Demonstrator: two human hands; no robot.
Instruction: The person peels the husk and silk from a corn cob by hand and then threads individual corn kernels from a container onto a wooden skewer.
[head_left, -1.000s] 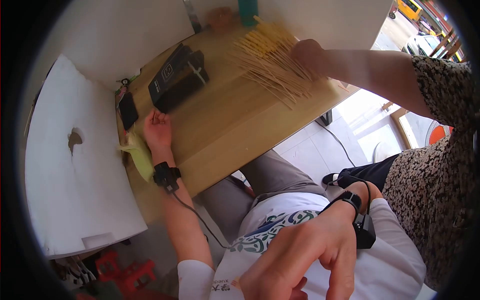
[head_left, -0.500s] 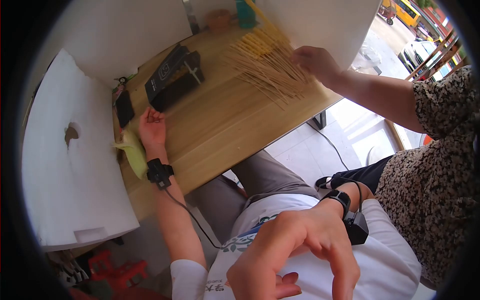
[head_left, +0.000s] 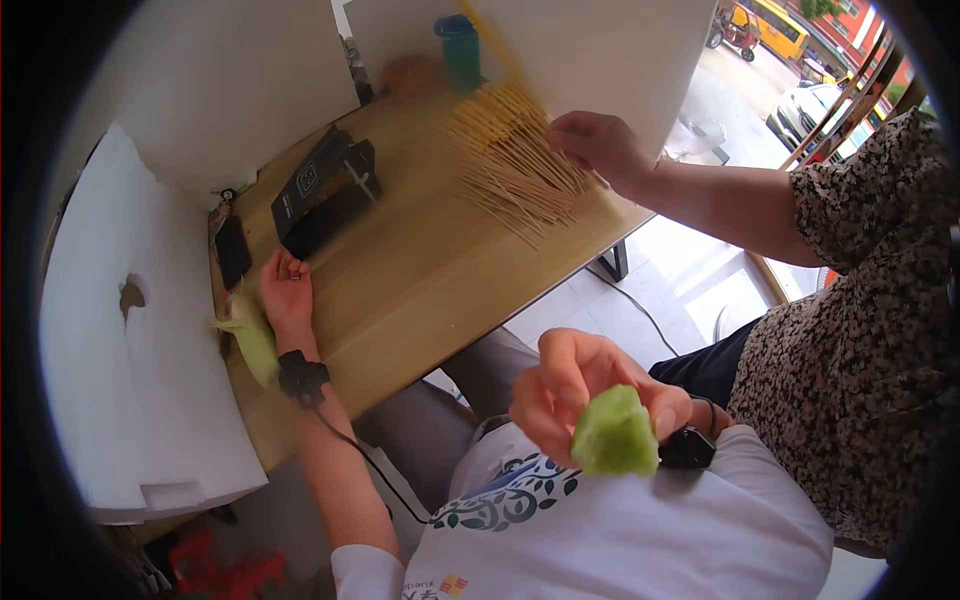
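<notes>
My right hand [head_left: 575, 385] is raised in front of my chest, thumb and fingers pinching a moist green chunk [head_left: 615, 432] that looks like fruit or melon. My left hand [head_left: 287, 285] rests palm up on the wooden table [head_left: 400, 315], fingers curled in, with nothing visible in them. Beside its wrist lies a pale green, tapered thing [head_left: 254, 338] that looks like an ear of corn in its husk. An open black box [head_left: 320, 190] stands just beyond the left hand, and a dark phone-like slab [head_left: 232, 252] lies to its left.
Another person's hand [head_left: 605, 150] touches a pile of wooden skewers [head_left: 520, 190] with yellow pieces on their far ends. A teal cup [head_left: 460, 55] and an orange-brown bowl [head_left: 412, 75] stand at the back. White foam board [head_left: 150, 390] borders the left side.
My right hand has turned and lifted away from the camera's lower edge, bringing the green chunk into view. My left hand stays on the table. The view has shifted slightly.
</notes>
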